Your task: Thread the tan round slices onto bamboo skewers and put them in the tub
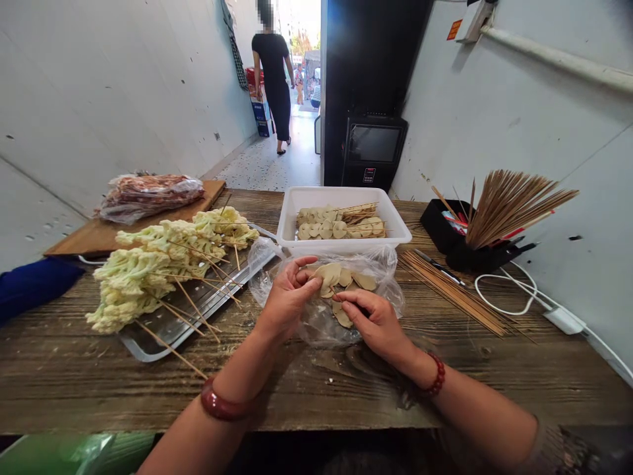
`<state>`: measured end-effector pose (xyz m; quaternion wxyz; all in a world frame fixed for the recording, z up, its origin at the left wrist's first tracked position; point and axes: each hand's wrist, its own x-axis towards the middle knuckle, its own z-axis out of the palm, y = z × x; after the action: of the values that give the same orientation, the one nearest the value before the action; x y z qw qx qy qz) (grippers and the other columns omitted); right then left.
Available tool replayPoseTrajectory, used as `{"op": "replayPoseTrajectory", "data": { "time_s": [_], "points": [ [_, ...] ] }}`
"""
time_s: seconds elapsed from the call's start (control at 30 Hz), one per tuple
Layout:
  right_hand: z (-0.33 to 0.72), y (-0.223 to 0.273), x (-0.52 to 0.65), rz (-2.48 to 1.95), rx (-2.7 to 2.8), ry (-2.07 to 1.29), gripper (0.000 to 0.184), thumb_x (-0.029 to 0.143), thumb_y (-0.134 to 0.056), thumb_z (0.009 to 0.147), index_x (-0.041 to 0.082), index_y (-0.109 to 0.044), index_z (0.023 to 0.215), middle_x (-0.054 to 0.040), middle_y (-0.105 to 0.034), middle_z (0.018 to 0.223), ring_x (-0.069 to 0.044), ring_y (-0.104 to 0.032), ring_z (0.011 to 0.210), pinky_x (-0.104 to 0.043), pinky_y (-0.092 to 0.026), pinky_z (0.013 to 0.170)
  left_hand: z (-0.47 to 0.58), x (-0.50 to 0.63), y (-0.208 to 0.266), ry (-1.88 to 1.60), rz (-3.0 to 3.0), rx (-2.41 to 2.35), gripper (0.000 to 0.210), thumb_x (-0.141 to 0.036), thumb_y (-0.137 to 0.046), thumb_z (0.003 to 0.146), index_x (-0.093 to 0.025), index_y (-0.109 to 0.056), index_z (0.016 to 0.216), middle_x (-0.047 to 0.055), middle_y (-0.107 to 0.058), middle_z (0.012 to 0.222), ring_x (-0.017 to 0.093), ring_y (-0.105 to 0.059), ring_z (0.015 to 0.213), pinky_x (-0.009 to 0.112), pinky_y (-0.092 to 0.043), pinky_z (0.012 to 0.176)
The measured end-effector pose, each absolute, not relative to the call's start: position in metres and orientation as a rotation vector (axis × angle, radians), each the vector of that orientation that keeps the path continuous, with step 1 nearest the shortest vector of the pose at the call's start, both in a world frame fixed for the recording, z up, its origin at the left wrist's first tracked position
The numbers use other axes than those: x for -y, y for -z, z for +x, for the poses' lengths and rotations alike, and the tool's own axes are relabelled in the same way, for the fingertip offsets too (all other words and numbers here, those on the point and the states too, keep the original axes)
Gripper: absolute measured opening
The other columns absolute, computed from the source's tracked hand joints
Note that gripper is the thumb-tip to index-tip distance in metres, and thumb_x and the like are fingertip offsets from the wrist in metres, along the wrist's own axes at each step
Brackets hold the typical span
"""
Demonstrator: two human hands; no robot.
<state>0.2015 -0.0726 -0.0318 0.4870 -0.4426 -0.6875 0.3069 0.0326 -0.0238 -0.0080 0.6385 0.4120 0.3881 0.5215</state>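
My left hand (pixel 289 297) is closed, pinching a thin pale round slice (pixel 327 274) between thumb and fingers. My right hand (pixel 378 323) is closed as well, its thumb and forefinger on a thin bamboo skewer (pixel 335 292) whose tip meets the slice; most of the skewer is hidden by the fingers. Beneath both hands spreads a clear plastic bag (pixel 390 280) with several loose slices (pixel 364 281) on it. Just beyond stands a white plastic tub (pixel 284 227) containing skewered slices (pixel 321 227).
Cauliflower skewers (pixel 163 264) lie on a metal tray (pixel 148 349) at left, sticks overhanging it. Behind is wrapped meat (pixel 148 196) on a wooden board (pixel 212 191). Loose skewers (pixel 455 293), a black holder (pixel 477 256) and a white cable (pixel 504 313) occupy the right. A person (pixel 273 72) walks near the doorway.
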Motion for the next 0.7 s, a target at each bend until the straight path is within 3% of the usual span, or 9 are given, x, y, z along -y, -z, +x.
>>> {"op": "replayPoseTrajectory", "data": {
  "time_s": [0.37,0.7],
  "points": [
    [0.201,0.033,0.071,-1.187,1.614,-0.906,0.023,0.024,-0.055,0.089,0.014,-0.075,0.093,-0.0061,-0.073,0.078,-0.016,-0.063,0.070,-0.026,-0.047,0.062,0.032,0.023,0.008,-1.222,1.117,-0.956,0.048,-0.023,-0.075,0.069,-0.014,-0.056,0.113,-0.006,-0.056,0.064,0.008,-0.048,0.057,0.020,-0.035,0.057],
    [0.201,0.036,0.069,-1.204,1.547,-1.009,0.025,0.029,-0.055,0.087,0.013,-0.074,0.089,-0.0042,-0.068,0.069,-0.013,-0.053,0.059,-0.024,-0.039,0.054,0.029,0.020,0.016,-1.207,1.337,-1.016,0.048,-0.025,-0.071,0.074,-0.015,-0.055,0.117,-0.005,-0.060,0.067,0.010,-0.050,0.059,0.022,-0.037,0.058]
  ]
}}
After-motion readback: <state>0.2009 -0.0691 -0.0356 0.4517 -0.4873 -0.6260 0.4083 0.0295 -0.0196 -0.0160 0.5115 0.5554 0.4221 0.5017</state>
